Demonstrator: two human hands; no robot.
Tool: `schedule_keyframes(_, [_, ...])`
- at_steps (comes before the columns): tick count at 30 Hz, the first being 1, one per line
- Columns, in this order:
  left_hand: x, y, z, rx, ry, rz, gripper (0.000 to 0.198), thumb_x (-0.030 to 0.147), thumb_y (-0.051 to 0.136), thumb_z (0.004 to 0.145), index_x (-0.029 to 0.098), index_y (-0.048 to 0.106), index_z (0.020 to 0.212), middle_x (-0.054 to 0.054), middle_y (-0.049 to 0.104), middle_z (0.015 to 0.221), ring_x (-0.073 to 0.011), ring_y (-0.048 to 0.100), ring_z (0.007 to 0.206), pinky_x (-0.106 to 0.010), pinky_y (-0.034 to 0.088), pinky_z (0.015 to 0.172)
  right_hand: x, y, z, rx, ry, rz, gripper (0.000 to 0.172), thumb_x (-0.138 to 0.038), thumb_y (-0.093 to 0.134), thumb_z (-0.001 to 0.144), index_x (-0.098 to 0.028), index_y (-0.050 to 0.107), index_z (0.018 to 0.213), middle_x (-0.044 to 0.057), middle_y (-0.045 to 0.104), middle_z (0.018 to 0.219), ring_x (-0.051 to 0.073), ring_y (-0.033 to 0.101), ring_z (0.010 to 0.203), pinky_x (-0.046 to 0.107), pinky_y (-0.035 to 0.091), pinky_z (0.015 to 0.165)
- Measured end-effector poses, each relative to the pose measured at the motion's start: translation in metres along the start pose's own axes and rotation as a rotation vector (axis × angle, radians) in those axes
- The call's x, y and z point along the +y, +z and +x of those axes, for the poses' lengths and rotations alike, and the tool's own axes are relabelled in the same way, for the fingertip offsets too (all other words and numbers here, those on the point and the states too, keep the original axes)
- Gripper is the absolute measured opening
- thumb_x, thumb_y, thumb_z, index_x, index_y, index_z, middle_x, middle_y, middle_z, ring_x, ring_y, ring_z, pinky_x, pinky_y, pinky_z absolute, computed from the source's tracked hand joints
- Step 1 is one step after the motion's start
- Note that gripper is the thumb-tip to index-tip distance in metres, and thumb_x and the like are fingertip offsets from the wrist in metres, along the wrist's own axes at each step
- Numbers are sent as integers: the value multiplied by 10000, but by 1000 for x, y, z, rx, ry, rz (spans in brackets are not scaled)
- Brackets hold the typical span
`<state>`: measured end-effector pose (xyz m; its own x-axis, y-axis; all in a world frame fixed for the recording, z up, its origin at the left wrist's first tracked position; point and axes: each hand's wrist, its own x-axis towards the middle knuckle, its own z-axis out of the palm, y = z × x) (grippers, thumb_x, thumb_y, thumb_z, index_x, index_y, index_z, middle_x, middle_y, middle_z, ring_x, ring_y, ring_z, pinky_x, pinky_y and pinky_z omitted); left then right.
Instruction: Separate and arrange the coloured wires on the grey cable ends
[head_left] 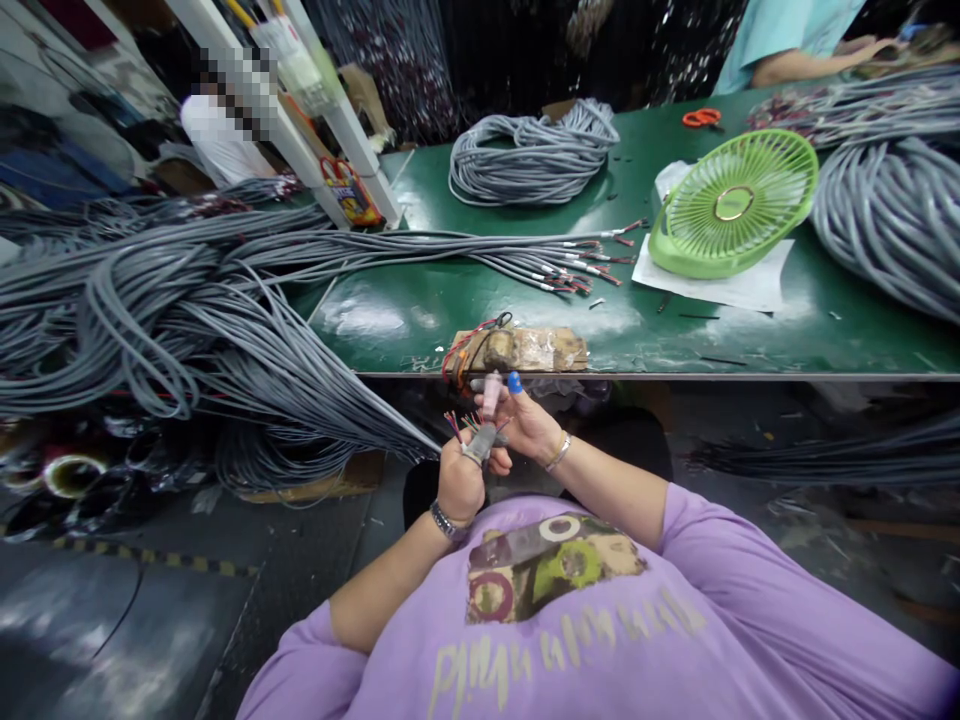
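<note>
My left hand (460,482) is closed around the grey cables (481,440), whose stripped ends fan out into thin coloured wires (453,424). Beside it, my right hand (534,428) has its thumb raised, with a blue cover on the tip. A pinkish wrapped piece (492,394), apparently a covered finger, points up near the wires. The right thumb stands apart from it, and I make out nothing held between them. Just beyond both hands, at the table edge, sits a worn wooden block with a small device (517,350) and red and black leads.
Long grey cables (315,260) lie across the green table (390,335) and hang off its left side. A coil (525,160), orange-handled scissors (701,118), a green fan (731,205) and another large coil (892,220) lie farther back. Two other people are beyond the table.
</note>
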<state>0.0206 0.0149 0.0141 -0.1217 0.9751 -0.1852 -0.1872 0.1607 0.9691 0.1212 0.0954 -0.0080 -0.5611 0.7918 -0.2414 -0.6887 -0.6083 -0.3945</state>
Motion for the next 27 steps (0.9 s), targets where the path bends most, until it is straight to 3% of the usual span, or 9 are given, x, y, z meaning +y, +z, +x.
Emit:
schedule_keyframes(3, [-2,-6,-4,-3,0,22,333,482,632,776,151,606,765,-4,638,525,-106,559,416,-211,441,441,-4,-10,-7,-72,49,-69,492,-635,569,801,-160,657,892,32,643,782,113,552,635,210,445,552])
schedule_keyframes(8, [-4,-13,-10,-54,10,106,358,500,623,786,148,610,717,-19,651,549,-107,572,440,-215,455,465,-17,-16,-24,-138,127,-394,490,-579,749,647,-128,635,800,24,619,719,94,518,584,214,427,549])
schedule_keyframes(13, [0,-12,-8,-189,7,285,395,481,586,823,136,603,632,-44,658,566,-110,593,477,-218,479,507,-27,-4,-37,-191,11,-720,345,-384,817,626,-113,630,731,-13,594,633,76,497,563,206,392,572])
schedule_keyframes(19, [1,-18,0,-420,-192,385,342,452,643,773,127,609,673,-64,677,564,-147,627,477,-235,490,483,-25,0,-47,-286,-132,-915,271,-368,752,702,-120,655,754,16,648,730,122,566,681,264,452,704])
schedule_keyframes(22, [1,-21,3,-337,-198,303,373,490,625,781,127,614,697,-64,684,571,-150,634,472,-231,492,471,-24,-7,-50,-176,-211,-914,288,-396,721,730,-129,664,819,18,647,766,119,557,695,254,450,687])
schedule_keyframes(24, [-1,-21,3,-253,-163,226,389,506,621,783,122,630,723,-65,691,585,-149,639,476,-231,499,477,-23,-13,-51,-85,-194,-885,326,-414,727,719,-137,658,877,19,644,784,109,538,670,237,441,630])
schedule_keyframes(27, [-4,-20,3,-190,-113,164,429,530,616,785,110,650,710,-81,697,591,-150,641,476,-232,505,485,-16,-19,-52,-46,-153,-833,370,-420,759,676,-145,650,898,32,647,829,115,537,680,225,423,577])
